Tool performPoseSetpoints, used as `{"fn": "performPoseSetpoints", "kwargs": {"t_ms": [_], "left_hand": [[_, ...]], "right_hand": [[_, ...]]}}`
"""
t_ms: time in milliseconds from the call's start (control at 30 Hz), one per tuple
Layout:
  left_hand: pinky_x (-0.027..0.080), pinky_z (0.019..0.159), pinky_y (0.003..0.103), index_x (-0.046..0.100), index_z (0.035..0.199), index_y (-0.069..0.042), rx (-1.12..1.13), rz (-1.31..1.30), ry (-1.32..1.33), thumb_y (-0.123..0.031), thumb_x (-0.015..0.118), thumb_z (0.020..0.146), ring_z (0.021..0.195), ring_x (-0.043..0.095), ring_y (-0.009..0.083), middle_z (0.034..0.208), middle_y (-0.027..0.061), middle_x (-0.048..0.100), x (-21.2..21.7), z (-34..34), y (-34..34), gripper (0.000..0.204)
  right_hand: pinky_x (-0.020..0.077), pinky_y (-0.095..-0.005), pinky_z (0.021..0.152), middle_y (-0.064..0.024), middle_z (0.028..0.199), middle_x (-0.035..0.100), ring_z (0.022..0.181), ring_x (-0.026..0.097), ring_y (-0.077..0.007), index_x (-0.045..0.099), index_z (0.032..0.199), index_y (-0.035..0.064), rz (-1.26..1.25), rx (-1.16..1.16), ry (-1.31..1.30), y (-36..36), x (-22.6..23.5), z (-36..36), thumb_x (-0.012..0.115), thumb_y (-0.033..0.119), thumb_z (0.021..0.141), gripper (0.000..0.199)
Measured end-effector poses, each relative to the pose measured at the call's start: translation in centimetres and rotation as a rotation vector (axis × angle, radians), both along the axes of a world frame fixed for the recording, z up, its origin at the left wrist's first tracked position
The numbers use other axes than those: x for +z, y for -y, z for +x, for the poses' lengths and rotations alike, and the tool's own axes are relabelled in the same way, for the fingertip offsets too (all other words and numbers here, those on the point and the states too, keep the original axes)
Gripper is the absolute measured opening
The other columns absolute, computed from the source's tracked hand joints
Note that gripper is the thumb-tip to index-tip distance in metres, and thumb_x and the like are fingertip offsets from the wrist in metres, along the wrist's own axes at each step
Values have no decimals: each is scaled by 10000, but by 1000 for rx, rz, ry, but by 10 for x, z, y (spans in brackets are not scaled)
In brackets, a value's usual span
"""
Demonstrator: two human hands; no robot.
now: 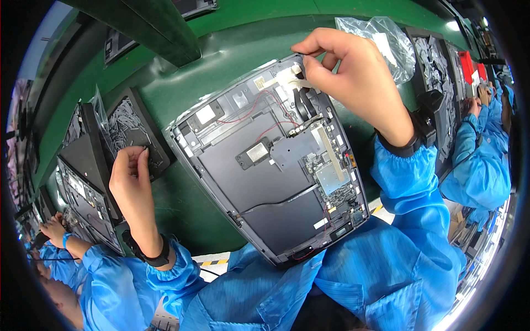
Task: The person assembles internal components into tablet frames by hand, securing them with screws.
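Observation:
An opened dark grey tablet-like device housing (254, 215) lies tilted in front of me, its near end against my blue smock. Inside show a circuit board (331, 175), a small speaker-like module (255, 153), thin red wires and a black cable. My right hand (353, 74) pinches the far right corner of this housing between thumb and fingers. Off to the left, my left hand (132, 185) is closed in a pinch at the near edge of a black tray (144, 118) of small grey strips (126, 128). Whatever lies between those fingertips is too small to make out.
A green mat (232, 49) covers the bench. Behind my right hand lies a clear plastic bag (386, 47), beside another tray of grey pieces (433, 66). A green post (160, 27) stands at the back. More housings (88, 193) and co-workers in blue are on both sides.

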State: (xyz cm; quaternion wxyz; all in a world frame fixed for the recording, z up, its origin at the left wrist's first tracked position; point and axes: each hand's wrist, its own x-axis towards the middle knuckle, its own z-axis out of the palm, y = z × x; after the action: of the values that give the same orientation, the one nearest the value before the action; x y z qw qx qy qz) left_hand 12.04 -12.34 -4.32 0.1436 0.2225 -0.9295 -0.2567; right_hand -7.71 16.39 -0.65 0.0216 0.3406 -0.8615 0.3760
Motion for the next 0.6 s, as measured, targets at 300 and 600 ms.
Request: {"fn": "performPoseSetpoints", "kwargs": {"t_ms": [300,600], "left_hand": [[478,628,255,614,930,25,30,-37,-30,-64,638,915,679,591,109,759,78,637,1,-3,-4,93],[517,637,203,625,892,33,67,183,-398,-12,639,911,683,639,86,803,45,678,1,-4,-20,51]], "right_hand": [[490,-426,553,-148,636,616,593,612,-356,635,812,33,55,-46,-164,5,2,7,618,81,756,76],[490,-451,555,-157,649,616,613,614,-364,600,846,47,86,-97,-283,8,-8,14,589,51,749,97]]}}
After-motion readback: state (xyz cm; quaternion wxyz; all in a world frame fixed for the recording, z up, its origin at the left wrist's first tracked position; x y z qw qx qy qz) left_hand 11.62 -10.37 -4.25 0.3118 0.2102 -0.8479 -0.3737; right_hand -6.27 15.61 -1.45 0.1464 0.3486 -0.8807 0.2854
